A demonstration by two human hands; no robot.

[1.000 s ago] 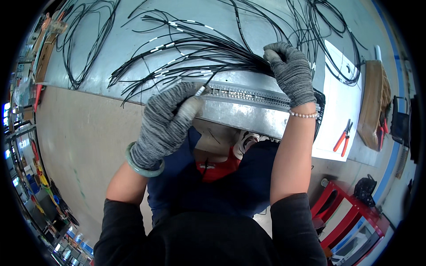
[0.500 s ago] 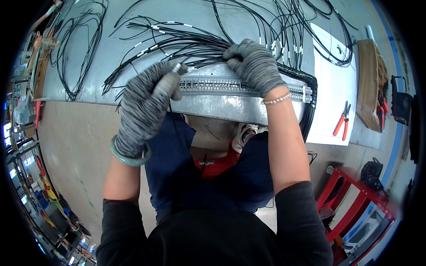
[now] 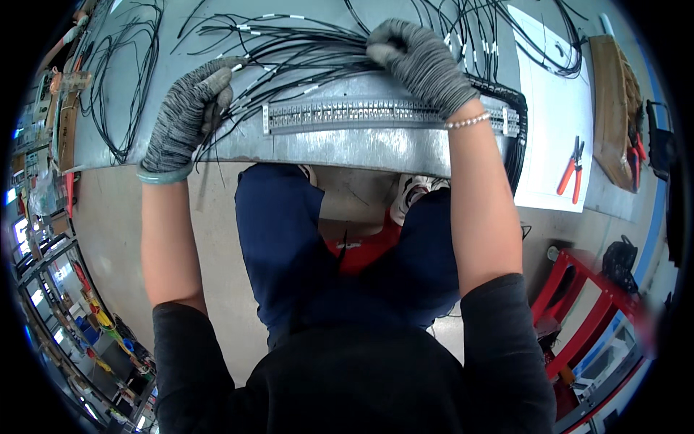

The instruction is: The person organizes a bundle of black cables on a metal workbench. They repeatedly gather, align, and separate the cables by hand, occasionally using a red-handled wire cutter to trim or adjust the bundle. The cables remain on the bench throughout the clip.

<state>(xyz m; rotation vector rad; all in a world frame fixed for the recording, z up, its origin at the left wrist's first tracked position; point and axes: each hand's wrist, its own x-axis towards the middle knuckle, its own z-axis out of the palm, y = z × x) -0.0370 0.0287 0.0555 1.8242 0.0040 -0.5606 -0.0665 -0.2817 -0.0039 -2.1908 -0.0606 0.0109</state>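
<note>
My left hand point(image 3: 189, 116), in a grey knitted glove, is closed at the left ends of a fan of black wires point(image 3: 303, 45) with white marker sleeves. A slim rod-like tool point(image 3: 202, 184), smeared by motion, hangs below that palm; its kind is unclear. The left fingertips touch or nearly touch the wires. My right hand point(image 3: 423, 64), gloved likewise, is closed around the wire bundle at its right part. Between my hands and the table's front edge lies a long terminal strip point(image 3: 347, 114) on a rail, its right part passing behind my right wrist.
Red-handled pliers point(image 3: 571, 171) lie on a white sheet point(image 3: 553, 130) at the right, beside a brown cardboard box point(image 3: 614, 112). A loop of loose black wires point(image 3: 108, 87) rests at the left of the metal table point(image 3: 238, 150). A red stand point(image 3: 575, 307) is at the lower right.
My left hand has moved left and away from me, from above the strip's left end to the wire ends. My right hand stays on the bundle and shows slightly higher in view.
</note>
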